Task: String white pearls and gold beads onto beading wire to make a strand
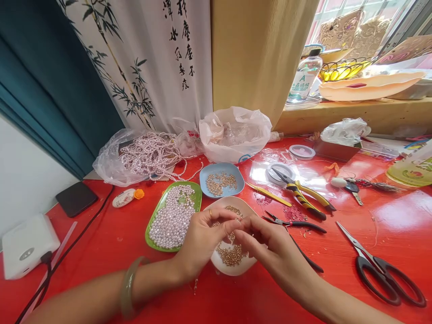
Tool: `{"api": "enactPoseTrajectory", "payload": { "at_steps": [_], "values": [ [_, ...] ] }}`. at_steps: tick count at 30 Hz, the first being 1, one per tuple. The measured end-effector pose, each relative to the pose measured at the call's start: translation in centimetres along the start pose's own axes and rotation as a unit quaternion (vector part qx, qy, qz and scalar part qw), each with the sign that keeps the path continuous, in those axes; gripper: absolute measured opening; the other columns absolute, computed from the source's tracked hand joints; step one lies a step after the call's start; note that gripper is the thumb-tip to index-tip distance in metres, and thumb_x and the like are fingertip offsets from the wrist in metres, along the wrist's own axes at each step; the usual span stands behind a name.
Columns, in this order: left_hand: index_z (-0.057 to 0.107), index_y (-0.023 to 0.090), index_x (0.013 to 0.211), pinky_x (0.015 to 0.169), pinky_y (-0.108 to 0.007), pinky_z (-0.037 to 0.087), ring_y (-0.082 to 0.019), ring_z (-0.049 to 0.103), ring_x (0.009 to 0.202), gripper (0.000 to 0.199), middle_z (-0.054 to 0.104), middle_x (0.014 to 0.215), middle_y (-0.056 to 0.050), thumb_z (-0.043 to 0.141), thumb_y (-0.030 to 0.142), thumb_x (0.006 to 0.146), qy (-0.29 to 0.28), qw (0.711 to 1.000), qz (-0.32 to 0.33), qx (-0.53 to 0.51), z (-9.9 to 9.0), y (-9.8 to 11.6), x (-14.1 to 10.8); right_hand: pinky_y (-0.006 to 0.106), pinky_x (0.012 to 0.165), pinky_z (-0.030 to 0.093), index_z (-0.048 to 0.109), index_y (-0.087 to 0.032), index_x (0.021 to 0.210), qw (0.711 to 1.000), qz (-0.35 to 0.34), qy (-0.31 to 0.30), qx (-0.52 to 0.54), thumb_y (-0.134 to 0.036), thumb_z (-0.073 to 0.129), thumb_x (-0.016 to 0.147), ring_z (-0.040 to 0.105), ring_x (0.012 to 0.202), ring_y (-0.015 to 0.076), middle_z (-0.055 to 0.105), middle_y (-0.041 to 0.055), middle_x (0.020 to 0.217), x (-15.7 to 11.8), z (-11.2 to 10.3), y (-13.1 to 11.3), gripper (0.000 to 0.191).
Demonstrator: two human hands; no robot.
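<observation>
My left hand point(205, 240) and my right hand point(270, 240) meet with pinched fingertips above a white dish point(232, 270) of small gold beads point(232, 255). Whatever sits between the fingertips is tiny and mostly hidden. Below my left hand dangles the end of a thin beaded strand point(195, 286). Just left of the hands lies a green tray point(150, 231) full of pearly pinkish beads point(170, 222), a few gold ones among them. Behind the white dish, a blue dish point(204, 180) contains more gold beads point(221, 183).
To the right lie scissors point(380, 265), yellow-black pliers point(300, 193), smaller black-handled pliers point(290, 222) and yellow tweezers point(268, 194). Strung pearls point(145, 153) and a white plastic bag point(236, 139) stand at the back. A phone point(76, 199), cable and white power box point(30, 247) occupy the left.
</observation>
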State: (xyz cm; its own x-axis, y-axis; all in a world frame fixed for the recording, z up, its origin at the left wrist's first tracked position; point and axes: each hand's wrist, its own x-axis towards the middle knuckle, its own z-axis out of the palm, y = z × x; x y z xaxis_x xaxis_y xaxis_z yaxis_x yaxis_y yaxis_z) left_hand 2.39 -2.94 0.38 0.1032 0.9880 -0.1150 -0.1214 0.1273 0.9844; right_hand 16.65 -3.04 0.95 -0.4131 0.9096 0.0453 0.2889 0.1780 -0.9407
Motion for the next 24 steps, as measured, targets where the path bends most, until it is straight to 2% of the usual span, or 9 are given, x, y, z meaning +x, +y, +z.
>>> {"api": "enactPoseTrajectory", "payload": {
  "at_steps": [3,7,12,19,24],
  "values": [
    [0.066,0.017,0.067,0.055,-0.019,0.042,-0.007,0.051,0.056,0.008,0.060,0.065,0.001,0.067,0.024,0.065,0.007,1.000,-0.011,-0.001,-0.02,-0.07,0.06,0.021,0.049,0.041,0.052,-0.016,0.071,0.985,0.098,-0.015,0.139,-0.030,0.054,0.073,0.053,0.054,0.0093,0.060,0.0015,0.064,0.31,-0.04,0.01,0.014],
    [0.066,0.016,0.062,0.059,-0.020,0.041,-0.009,0.052,0.061,0.009,0.059,0.064,0.001,0.069,0.024,0.062,0.003,1.000,-0.020,-0.012,0.03,-0.12,0.14,0.020,0.052,0.044,0.055,-0.017,0.072,0.962,0.162,-0.013,0.220,-0.030,0.064,0.067,0.056,0.054,0.0090,0.061,-0.0010,0.060,0.45,-0.03,-0.12,0.017],
    [0.066,0.014,0.065,0.061,-0.021,0.041,-0.011,0.054,0.065,0.009,0.061,0.067,-0.001,0.068,0.023,0.063,0.000,0.999,-0.032,-0.023,0.22,-0.11,0.26,0.021,0.052,0.043,0.056,-0.016,0.071,0.954,0.180,-0.005,0.239,-0.031,0.067,0.063,0.055,0.052,0.0088,0.061,-0.0019,0.057,0.42,0.07,-0.26,0.020],
    [0.065,0.014,0.060,0.056,-0.020,0.040,-0.008,0.051,0.055,0.011,0.058,0.058,0.001,0.068,0.024,0.063,-0.010,0.996,-0.065,-0.063,0.08,-0.10,0.33,0.020,0.050,0.042,0.055,-0.016,0.061,0.951,0.198,0.000,0.238,-0.033,0.065,0.064,0.054,0.047,0.0074,0.058,-0.0030,0.052,0.60,0.04,-0.34,0.021],
    [0.065,0.013,0.062,0.058,-0.021,0.040,-0.009,0.051,0.058,0.013,0.058,0.060,0.000,0.070,0.025,0.061,-0.007,0.994,-0.078,-0.075,0.02,-0.10,0.39,0.019,0.051,0.044,0.056,-0.015,0.068,0.946,0.202,0.000,0.254,-0.030,0.065,0.064,0.056,0.049,0.0079,0.059,-0.0031,0.053,0.72,0.00,-0.60,0.017]
  ]
}}
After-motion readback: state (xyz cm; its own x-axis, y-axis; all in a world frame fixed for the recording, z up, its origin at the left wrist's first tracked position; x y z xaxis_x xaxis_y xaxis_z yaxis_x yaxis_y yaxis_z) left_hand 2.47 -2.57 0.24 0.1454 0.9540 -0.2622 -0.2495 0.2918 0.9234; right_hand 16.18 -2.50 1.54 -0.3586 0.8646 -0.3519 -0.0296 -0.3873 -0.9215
